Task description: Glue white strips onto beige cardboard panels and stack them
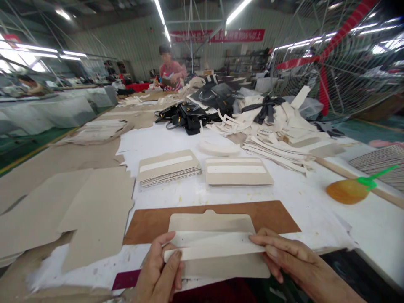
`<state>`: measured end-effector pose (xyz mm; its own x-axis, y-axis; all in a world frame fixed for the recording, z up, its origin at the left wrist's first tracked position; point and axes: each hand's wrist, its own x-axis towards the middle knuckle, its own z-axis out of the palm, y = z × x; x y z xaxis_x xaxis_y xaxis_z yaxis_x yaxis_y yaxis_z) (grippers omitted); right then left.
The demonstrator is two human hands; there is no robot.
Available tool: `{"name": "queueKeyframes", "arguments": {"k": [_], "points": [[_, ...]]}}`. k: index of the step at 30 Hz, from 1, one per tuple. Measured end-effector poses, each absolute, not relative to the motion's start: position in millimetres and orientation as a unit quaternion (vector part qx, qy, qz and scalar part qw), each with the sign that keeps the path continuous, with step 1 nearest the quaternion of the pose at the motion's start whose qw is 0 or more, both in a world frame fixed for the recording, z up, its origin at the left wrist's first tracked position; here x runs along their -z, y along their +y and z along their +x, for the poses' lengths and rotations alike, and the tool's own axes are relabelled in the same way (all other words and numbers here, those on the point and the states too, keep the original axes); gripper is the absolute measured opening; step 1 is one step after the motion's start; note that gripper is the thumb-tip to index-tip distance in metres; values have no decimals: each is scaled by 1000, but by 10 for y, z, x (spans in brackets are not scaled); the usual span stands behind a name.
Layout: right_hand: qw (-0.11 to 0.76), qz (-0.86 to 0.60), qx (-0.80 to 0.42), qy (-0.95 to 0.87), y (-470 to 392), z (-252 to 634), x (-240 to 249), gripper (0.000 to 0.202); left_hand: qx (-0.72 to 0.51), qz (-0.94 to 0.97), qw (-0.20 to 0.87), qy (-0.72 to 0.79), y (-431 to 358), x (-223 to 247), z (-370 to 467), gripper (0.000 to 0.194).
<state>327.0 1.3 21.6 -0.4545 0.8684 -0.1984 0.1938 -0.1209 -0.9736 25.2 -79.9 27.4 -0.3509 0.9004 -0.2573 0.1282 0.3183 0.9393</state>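
Observation:
A white strip [217,245] is stretched level across a beige panel [221,267] with rounded corners and a small tab at its top edge. My left hand [164,267] pinches the strip's left end between thumb and fingers. At the other end, my right hand [290,254] grips the strip with thumb and fingertips, the lower fingers by the panel's right side. Beneath the panel's upper part lies a brown sheet [274,216]. Beyond it sit two stacks of beige panels with white strips, one on the left [168,166] and one on the right [238,170].
Large beige sheets [97,214] cover the left side. Black pieces [189,115] and a heap of cream strips [284,122] lie farther back. An orange container with a green stick [347,191] is at right, near a large fan [322,59]. A person [172,71] works at the far end.

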Motion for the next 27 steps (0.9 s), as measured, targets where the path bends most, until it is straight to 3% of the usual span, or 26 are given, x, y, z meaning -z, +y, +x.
{"name": "queueKeyframes", "arguments": {"k": [8, 18, 24, 27], "points": [[274, -573, -505, -585, 384, 3239, -82, 46, -445, 374, 487, 652, -644, -235, 107, 51], [332, -608, -397, -602, 626, 3283, 238, 36, -408, 452, 323, 725, -268, -331, -105, 24], [318, -622, -363, -617, 618, 3256, 310, 40, -397, 468, 255, 747, -202, -220, -68, 23], [312, -646, -301, -628, 605, 3218, 305, 41, -391, 476, 225, 755, -195, -171, -49, 32]]}}
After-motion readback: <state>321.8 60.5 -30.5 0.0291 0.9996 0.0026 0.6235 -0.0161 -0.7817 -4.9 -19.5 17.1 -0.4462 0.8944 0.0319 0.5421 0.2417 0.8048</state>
